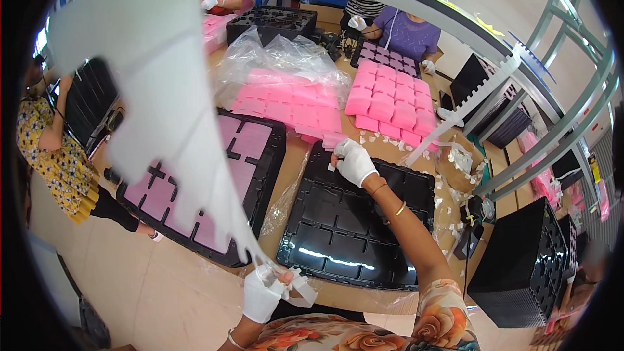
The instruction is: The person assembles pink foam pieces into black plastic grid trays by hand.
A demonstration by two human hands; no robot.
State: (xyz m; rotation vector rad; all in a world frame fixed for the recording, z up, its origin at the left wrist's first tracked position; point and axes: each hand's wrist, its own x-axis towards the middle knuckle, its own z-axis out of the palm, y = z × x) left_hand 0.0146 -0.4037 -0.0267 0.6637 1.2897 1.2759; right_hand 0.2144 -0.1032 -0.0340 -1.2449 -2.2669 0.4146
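Left hand [263, 294] tight on white strip [303, 291], right hand [355, 163] curled beside pink foam [292, 101], grip unclear

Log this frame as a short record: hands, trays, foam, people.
left hand: white-gloved, gripping white sheet, blurred across view
right hand: white-gloved, over near tray's far edge; exact grip unclear
near tray: black, glossy, molded compartments
left tray: black, pinkish pads inside
pink foam: layered pieces beyond near tray
other people: at least four
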